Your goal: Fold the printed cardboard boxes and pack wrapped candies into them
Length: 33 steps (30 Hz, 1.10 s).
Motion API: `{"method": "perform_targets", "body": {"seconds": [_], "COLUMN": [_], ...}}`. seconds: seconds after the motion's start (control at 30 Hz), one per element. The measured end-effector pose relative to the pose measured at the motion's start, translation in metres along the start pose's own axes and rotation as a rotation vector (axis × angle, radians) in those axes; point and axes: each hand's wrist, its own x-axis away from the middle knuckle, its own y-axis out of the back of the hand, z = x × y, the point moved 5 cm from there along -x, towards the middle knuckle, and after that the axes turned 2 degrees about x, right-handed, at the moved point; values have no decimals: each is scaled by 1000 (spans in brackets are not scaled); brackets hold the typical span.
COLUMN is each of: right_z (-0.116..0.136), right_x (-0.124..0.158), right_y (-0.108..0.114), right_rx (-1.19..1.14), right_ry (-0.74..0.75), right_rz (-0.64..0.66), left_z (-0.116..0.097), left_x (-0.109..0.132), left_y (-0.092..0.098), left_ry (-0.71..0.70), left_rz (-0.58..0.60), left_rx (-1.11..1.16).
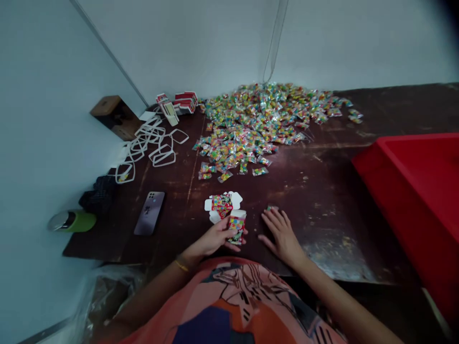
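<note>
My left hand (217,237) is closed around a small printed box (237,224), red with many colours, its white top flap standing up. Just beyond that hand, flattened printed cartons (221,202) with white flaps lie on the dark table. My right hand (281,234) rests palm down on the tabletop, fingers stretched out. Under its fingertips a bit of a small shiny wrapped packet (272,208) shows; most of it is hidden. Farther back spreads a big heap of small clear packets with colourful sweets (251,124).
A red bin (390,177) stands at the right. On the left are a phone (149,213), a green bottle (73,221), white loop-shaped strips (163,150) and a wooden box (116,117). Stacked red-and-white cartons (184,102) lie by the wall. A plastic bag (107,296) hangs below the table edge.
</note>
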Motion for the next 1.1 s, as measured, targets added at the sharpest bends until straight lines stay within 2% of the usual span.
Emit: {"method": "perform_targets", "body": {"seconds": [0.1, 0.2, 0.27, 0.33, 0.43, 0.5, 0.53, 0.6, 0.67, 0.73, 0.87, 1.0, 1.1], "right_z": [24, 26, 25, 29, 33, 35, 35, 34, 28, 25, 35, 36, 37], "right_x": [50, 90, 107, 112, 90, 60, 42, 6, -24, -43, -51, -41, -35], "right_y": [4, 13, 16, 17, 24, 30, 34, 43, 54, 59, 56, 56, 50], "right_rx": [-46, -127, -198, -305, -491, -603, -639, -617, -486, -353, -280, -318, -327], "right_ry": [62, 35, 34, 31, -169, -313, -336, -312, -261, -170, 76, -35, -90], "right_rz": [155, 214, 257, 273, 106, -11, -45, -84, -120, -90, 29, -89, -16], "left_z": [5, 11, 13, 15, 18, 18, 19, 19, 18, 16, 8, 4, 10], "left_x": [-19, -27, -29, -30, -30, -29, -28, -26, -23, -21, -19, -20, -23], "left_y": [-10, -18, -21, -23, -28, -34, -37, -43, -46, -48, -46, -41, -36], "left_ry": [-27, -6, 4, 10, 12, 4, 2, 5, 9, 1, -23, -47, -25], "left_rz": [7, 36, 34, 16, -6, -8, -6, -6, -15, -25, -32, -70, -81], "left_rx": [62, 64, 75, 86, 64, 12, -24, -99, -149, -157, -103, -77, -51]}}
